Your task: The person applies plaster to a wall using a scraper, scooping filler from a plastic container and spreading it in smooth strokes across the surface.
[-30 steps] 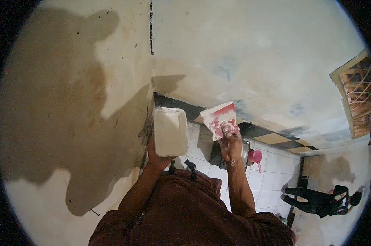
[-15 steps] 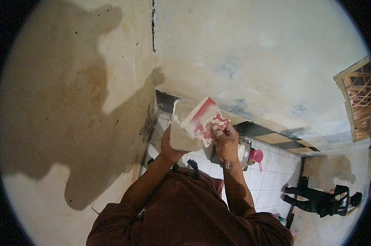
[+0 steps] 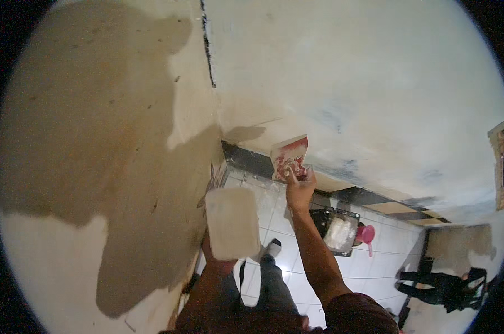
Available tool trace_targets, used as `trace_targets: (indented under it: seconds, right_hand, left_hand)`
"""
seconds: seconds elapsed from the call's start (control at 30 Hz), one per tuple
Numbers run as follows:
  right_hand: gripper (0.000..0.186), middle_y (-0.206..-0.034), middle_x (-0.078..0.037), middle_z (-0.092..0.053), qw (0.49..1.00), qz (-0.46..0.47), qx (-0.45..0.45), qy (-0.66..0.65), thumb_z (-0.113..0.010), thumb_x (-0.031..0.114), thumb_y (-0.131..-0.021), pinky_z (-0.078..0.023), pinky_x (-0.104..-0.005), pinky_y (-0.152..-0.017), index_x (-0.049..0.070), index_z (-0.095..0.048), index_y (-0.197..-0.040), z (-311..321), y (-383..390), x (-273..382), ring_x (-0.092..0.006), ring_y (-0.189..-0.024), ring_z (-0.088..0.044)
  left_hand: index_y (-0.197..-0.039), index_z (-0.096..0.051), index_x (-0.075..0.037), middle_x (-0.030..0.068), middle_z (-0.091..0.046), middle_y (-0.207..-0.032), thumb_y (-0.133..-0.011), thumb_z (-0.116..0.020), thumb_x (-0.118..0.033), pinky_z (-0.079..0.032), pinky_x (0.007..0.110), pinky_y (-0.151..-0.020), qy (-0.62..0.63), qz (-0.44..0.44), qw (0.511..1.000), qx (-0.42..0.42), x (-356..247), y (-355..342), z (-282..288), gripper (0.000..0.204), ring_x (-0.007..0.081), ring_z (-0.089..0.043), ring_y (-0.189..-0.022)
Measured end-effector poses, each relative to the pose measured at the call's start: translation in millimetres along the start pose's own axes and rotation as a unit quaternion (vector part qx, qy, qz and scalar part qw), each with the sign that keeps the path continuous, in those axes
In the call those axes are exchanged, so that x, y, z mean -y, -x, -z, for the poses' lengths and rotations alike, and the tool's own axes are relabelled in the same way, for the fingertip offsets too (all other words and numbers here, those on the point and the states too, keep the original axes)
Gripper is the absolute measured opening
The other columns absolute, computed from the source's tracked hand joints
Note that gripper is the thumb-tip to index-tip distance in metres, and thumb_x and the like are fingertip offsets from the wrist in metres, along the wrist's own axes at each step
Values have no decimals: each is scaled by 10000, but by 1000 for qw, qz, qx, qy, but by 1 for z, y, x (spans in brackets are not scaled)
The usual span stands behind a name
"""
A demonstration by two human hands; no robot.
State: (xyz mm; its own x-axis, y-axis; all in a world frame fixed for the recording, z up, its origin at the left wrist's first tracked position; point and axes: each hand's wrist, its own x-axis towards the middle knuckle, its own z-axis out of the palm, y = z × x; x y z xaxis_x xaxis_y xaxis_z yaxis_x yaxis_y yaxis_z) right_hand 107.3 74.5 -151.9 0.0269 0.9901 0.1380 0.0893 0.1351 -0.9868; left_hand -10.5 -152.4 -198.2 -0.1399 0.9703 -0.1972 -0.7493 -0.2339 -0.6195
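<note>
**Finding: scraper and board held near a wall corner; slip and tilt hazards noted**

Right hand (image 3: 300,186): grip closed on the lower part of a smeared red-and-white scraper (image 3: 290,156), broad edge upward, near the far wall (image 3: 385,83). Contact with the wall cannot be confirmed.

Left hand (image 3: 221,266): bears a pale rectangular board (image 3: 232,222) from below. Fingers hidden; closure of that grip cannot be told.

Hazards, as judged: residue on the scraper could let it twist or slip. Uneven support could tip the board toward the tiled floor (image 3: 277,222) or the foot (image 3: 273,246).

Clearances: the left wall (image 3: 57,167) limits leftward swing. A gap separates board and scraper. Right of the forearm, a black container (image 3: 317,220) with white material and a pink dipper (image 3: 366,234) restrict low movement; the far wall offers room upward.
</note>
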Motion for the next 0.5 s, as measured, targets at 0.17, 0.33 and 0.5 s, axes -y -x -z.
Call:
trace_targets:
  seconds: [0.17,0.33,0.5]
  right_hand:
    - [144,-814,-116,-593,860,339,-63,375,-685,69,-756,-477,-400,-627,45,-603,-871,-24,-27,-79,-261,-751,-597]
    - [104,-802,-56,-592,734,561,-55,379,-678,80,-716,-460,-363,-607,115,-618,-794,-47,-68,-69,-239,-744,-580]
    - [105,-861,-61,-619,704,455,44,543,-606,154,-760,-500,-372,-643,166,-639,-859,-59,-134,-143,-256,-830,-609]
  left_hand:
    - [-1388,-376,-107,136,-458,-1364,-921,-460,-438,-381,534,-1016,-353,-107,929,-16,-34,-1,21,578,337,-467,-1226]
    - [-1403,-351,-114,129,-433,-1391,-913,-425,-521,-394,528,-1010,-439,-133,888,-21,-87,-8,45,642,333,-456,-1243]
    - [-1413,-337,-127,121,-422,-1402,-910,-411,-544,-382,543,-1016,-452,-132,882,-20,-115,-24,57,658,339,-447,-1251]
